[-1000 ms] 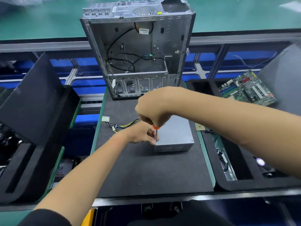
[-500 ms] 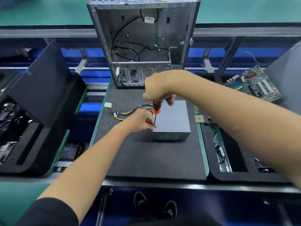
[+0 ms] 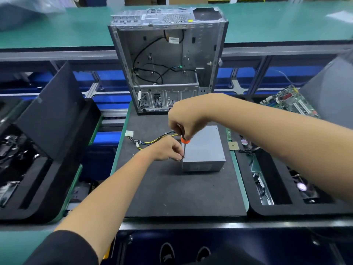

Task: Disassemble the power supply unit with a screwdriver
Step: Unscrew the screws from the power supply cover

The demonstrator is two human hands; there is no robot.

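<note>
Unmoved: screwdriver (image 3: 184, 148) upright, tip down on power supply unit (image 3: 203, 150).

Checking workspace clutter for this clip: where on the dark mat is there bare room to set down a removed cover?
Bare mat lies between the power supply unit and the near edge. Crowded: the cable bundle at its left and the computer case behind.

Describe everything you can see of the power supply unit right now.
The power supply unit is a plain grey metal box lying flat on the black foam mat, in front of the open computer case. Its near face carries a blurred label. A cable bundle trails from its left side. The screwdriver, held upright by the right hand, meets its near-left top corner, where the left hand pinches at the tip.
</note>
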